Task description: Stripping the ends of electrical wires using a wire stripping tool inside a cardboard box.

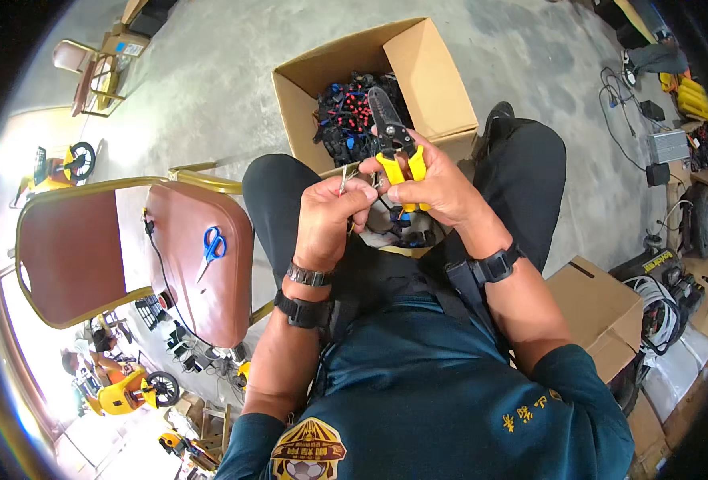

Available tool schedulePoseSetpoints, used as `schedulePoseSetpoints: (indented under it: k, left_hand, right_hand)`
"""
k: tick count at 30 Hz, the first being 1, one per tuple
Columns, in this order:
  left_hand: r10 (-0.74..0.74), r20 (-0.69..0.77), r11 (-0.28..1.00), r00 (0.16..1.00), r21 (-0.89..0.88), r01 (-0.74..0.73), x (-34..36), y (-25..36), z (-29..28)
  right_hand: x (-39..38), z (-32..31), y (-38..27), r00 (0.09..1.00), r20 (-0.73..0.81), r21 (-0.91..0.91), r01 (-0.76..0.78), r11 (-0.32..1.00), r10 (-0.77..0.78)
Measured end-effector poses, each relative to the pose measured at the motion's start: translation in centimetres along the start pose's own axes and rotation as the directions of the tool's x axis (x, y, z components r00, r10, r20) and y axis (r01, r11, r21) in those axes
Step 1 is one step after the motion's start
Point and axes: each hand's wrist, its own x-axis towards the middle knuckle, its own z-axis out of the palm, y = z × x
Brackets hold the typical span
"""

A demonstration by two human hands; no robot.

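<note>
My right hand (443,190) is closed around the yellow handles of a pair of wire strippers (389,120), whose dark jaws point up and away. Close beside it, my left hand (327,218) pinches some thin wires (343,181), with pale ends sticking up past the fingers. Both hands meet above my lap. Below them lie dark cables with blue and black connectors (410,230), partly hidden by the hands. Just beyond, an open cardboard box (432,80) holds a heap of black connectors (354,108) with red and blue parts.
To my left stands a chair with a pinkish-brown seat (218,296), bearing blue-handled scissors (212,246) and a black cable (162,268). A closed carton (590,316) sits at my right. Farther out are yellow scooters (122,392), cables and a silver metal box (668,147).
</note>
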Motion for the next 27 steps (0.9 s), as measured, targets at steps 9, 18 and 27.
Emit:
schedulePoseSetpoints:
  k: [9,18,27]
  left_hand:
    - [-0.119,0.044,0.993,0.992,0.011,0.119,0.5,-0.5,-0.3]
    - [0.029,-0.012,0.994,1.0,-0.107,-0.03,0.6,-1.2,0.4]
    - [0.034,0.036,0.986,0.999,-0.166,-0.028,0.7,-1.7,-0.4]
  right_hand:
    - [-0.2,-0.1,0.1,0.999,0.021,0.016,0.034,0.999,-0.035]
    - [0.3,-0.4,0.6,0.996,-0.057,-0.044,0.07,0.997,-0.072]
    - [0.4,-0.5,0.7,0.997,-0.063,-0.184,0.029,0.983,-0.041]
